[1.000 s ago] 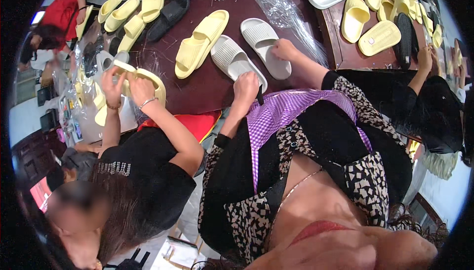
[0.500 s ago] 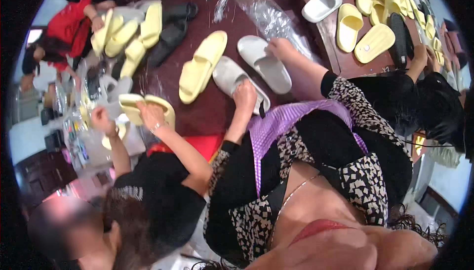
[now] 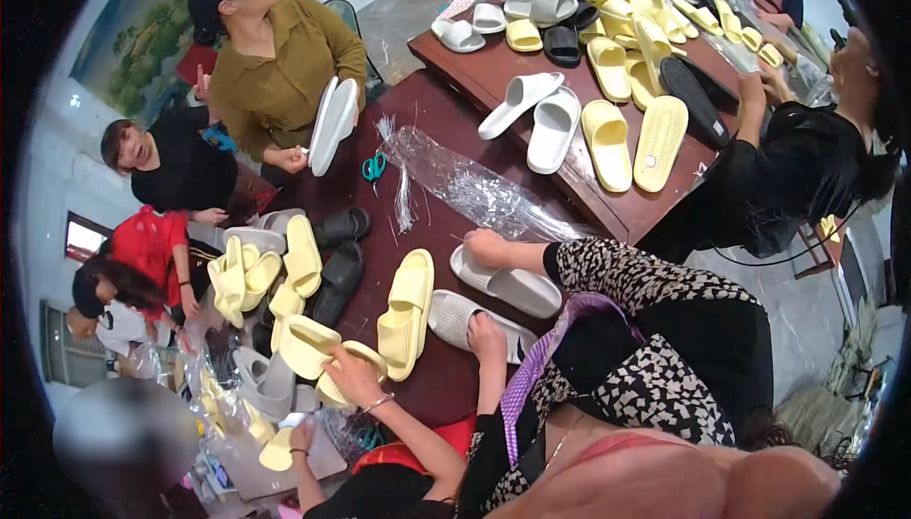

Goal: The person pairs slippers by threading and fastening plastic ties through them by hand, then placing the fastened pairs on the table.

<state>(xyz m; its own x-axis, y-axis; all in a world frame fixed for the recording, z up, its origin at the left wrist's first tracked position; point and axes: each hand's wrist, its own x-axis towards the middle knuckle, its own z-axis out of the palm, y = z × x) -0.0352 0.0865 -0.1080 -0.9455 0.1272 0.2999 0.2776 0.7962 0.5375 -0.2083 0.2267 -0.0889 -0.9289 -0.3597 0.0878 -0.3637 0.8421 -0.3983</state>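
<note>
Two grey slippers lie on the dark red table in front of me. My left hand, fingers curled and closed, grips the nearer slipper by its strap. At the toe end of the farther slipper, my right hand is closed on its strap, its fingertips partly hidden. A thin strand seems to stick out beside those fingers. Left of the grey pair, a pair of yellow slippers lies with one overlapping the other.
A clear plastic bag and teal scissors lie beyond my hands. Black slippers are at left. A co-worker's hand holds yellow slippers close to my left. Another table carries many slippers; a person opposite holds grey slippers.
The view has tilted up, showing more of the room and people across the table. Both my hands remain at the grey slippers. The co-worker at left has shifted with the yellow slippers.
</note>
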